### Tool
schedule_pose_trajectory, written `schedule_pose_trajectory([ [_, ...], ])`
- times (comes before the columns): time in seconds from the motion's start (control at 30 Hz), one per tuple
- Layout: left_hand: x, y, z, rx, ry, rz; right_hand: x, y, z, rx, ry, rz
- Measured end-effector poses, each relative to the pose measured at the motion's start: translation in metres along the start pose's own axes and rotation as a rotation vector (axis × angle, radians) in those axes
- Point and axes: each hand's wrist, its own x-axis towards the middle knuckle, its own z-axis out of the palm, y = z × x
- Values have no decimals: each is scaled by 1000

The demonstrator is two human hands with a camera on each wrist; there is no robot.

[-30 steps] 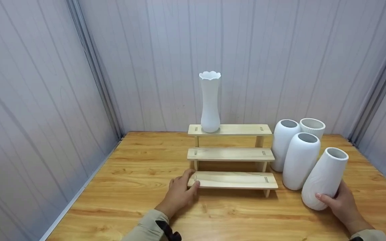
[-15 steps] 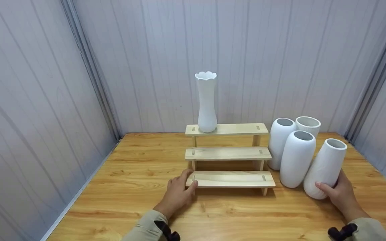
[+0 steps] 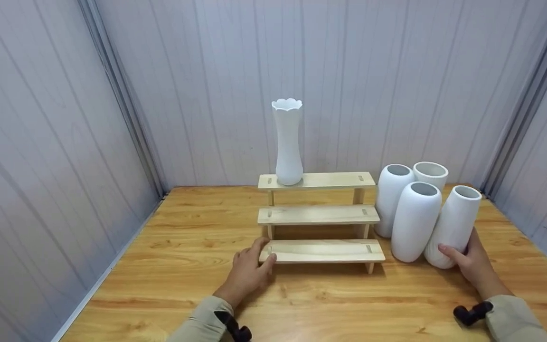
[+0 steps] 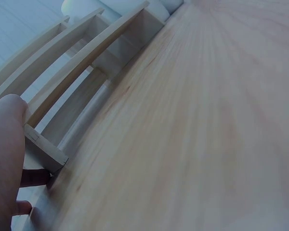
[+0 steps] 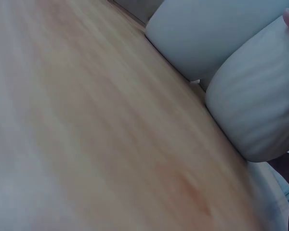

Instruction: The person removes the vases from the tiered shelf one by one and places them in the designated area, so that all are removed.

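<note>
A three-step wooden display stand (image 3: 321, 251) stands mid-table. My left hand (image 3: 245, 273) grips the left end of its lowest step, thumb at the front edge; in the left wrist view, fingertips (image 4: 33, 177) show beyond the side leg. My right hand (image 3: 475, 266) holds a white vase with a grooved base (image 3: 454, 228) low on its right side, thumb in front. This vase is upright on the table, close beside a smooth white vase (image 3: 415, 223). My other right fingers are mostly hidden behind it. A tall scalloped-rim vase (image 3: 288, 147) stands on the top step's left part.
Behind the front pair of vases stand another smooth white vase (image 3: 393, 199) and a wide-mouthed white vase (image 3: 431, 172), close together right of the stand. Pale wall panels (image 3: 207, 95) enclose the wooden table (image 3: 183, 247) at the back and sides.
My right hand has moved the grooved vase back and slightly left, closer to the smooth vase. My left hand keeps its grip on the stand. The whole head view has shifted slightly.
</note>
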Motion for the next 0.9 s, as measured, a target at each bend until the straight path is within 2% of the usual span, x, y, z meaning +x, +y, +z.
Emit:
schedule_pose_trajectory([
  [0.23,5,2,-2,3,7,6,11,-3,-2,17,-63,62],
  [0.47,5,4,-4,-6,-5,9,16,-4,1,25,-62,93],
  [0.9,-1,-1,1,-3,-3,-4,22,6,12,74,-88,102],
])
